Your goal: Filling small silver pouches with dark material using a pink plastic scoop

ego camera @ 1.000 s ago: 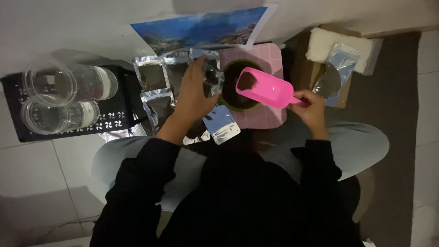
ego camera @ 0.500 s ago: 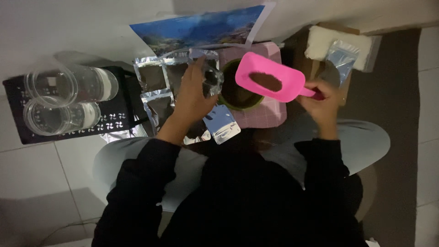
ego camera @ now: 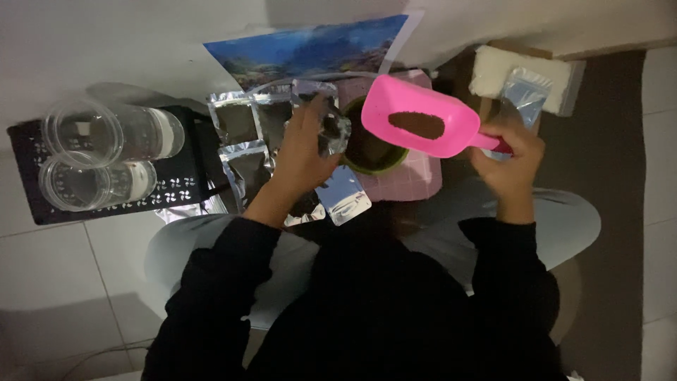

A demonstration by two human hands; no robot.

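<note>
Pink plastic scoop (ego camera: 423, 125), a small heap of dark brown granules lying in its bowl, held roughly level above a green-rimmed bowl (ego camera: 374, 152) of the same dark stuff; level, I judge, so the load stays in. My right hand (ego camera: 509, 159) has its grip wrapped tight round the scoop's handle. My left hand (ego camera: 305, 152) pinches a silver foil pouch (ego camera: 331, 130) at its upper edge, just beside the bowl and close under the scoop's lip, mouth seemingly turned up; whether it is open I cannot tell.

Bowl sits on a pink gridded box (ego camera: 416, 180) on the floor, between my knees.

Count, working outward:
- foil pouches: about four more lying flat left of the bowl (ego camera: 236, 120), one beneath my wrist (ego camera: 343, 196)
- clear plastic cups (ego camera: 77, 130): two, on their sides on a black patterned mat (ego camera: 176, 187)
- one underwater-scene poster (ego camera: 310, 46)
- one white foam block (ego camera: 518, 70) with a clear bag (ego camera: 525, 88) on it
</note>
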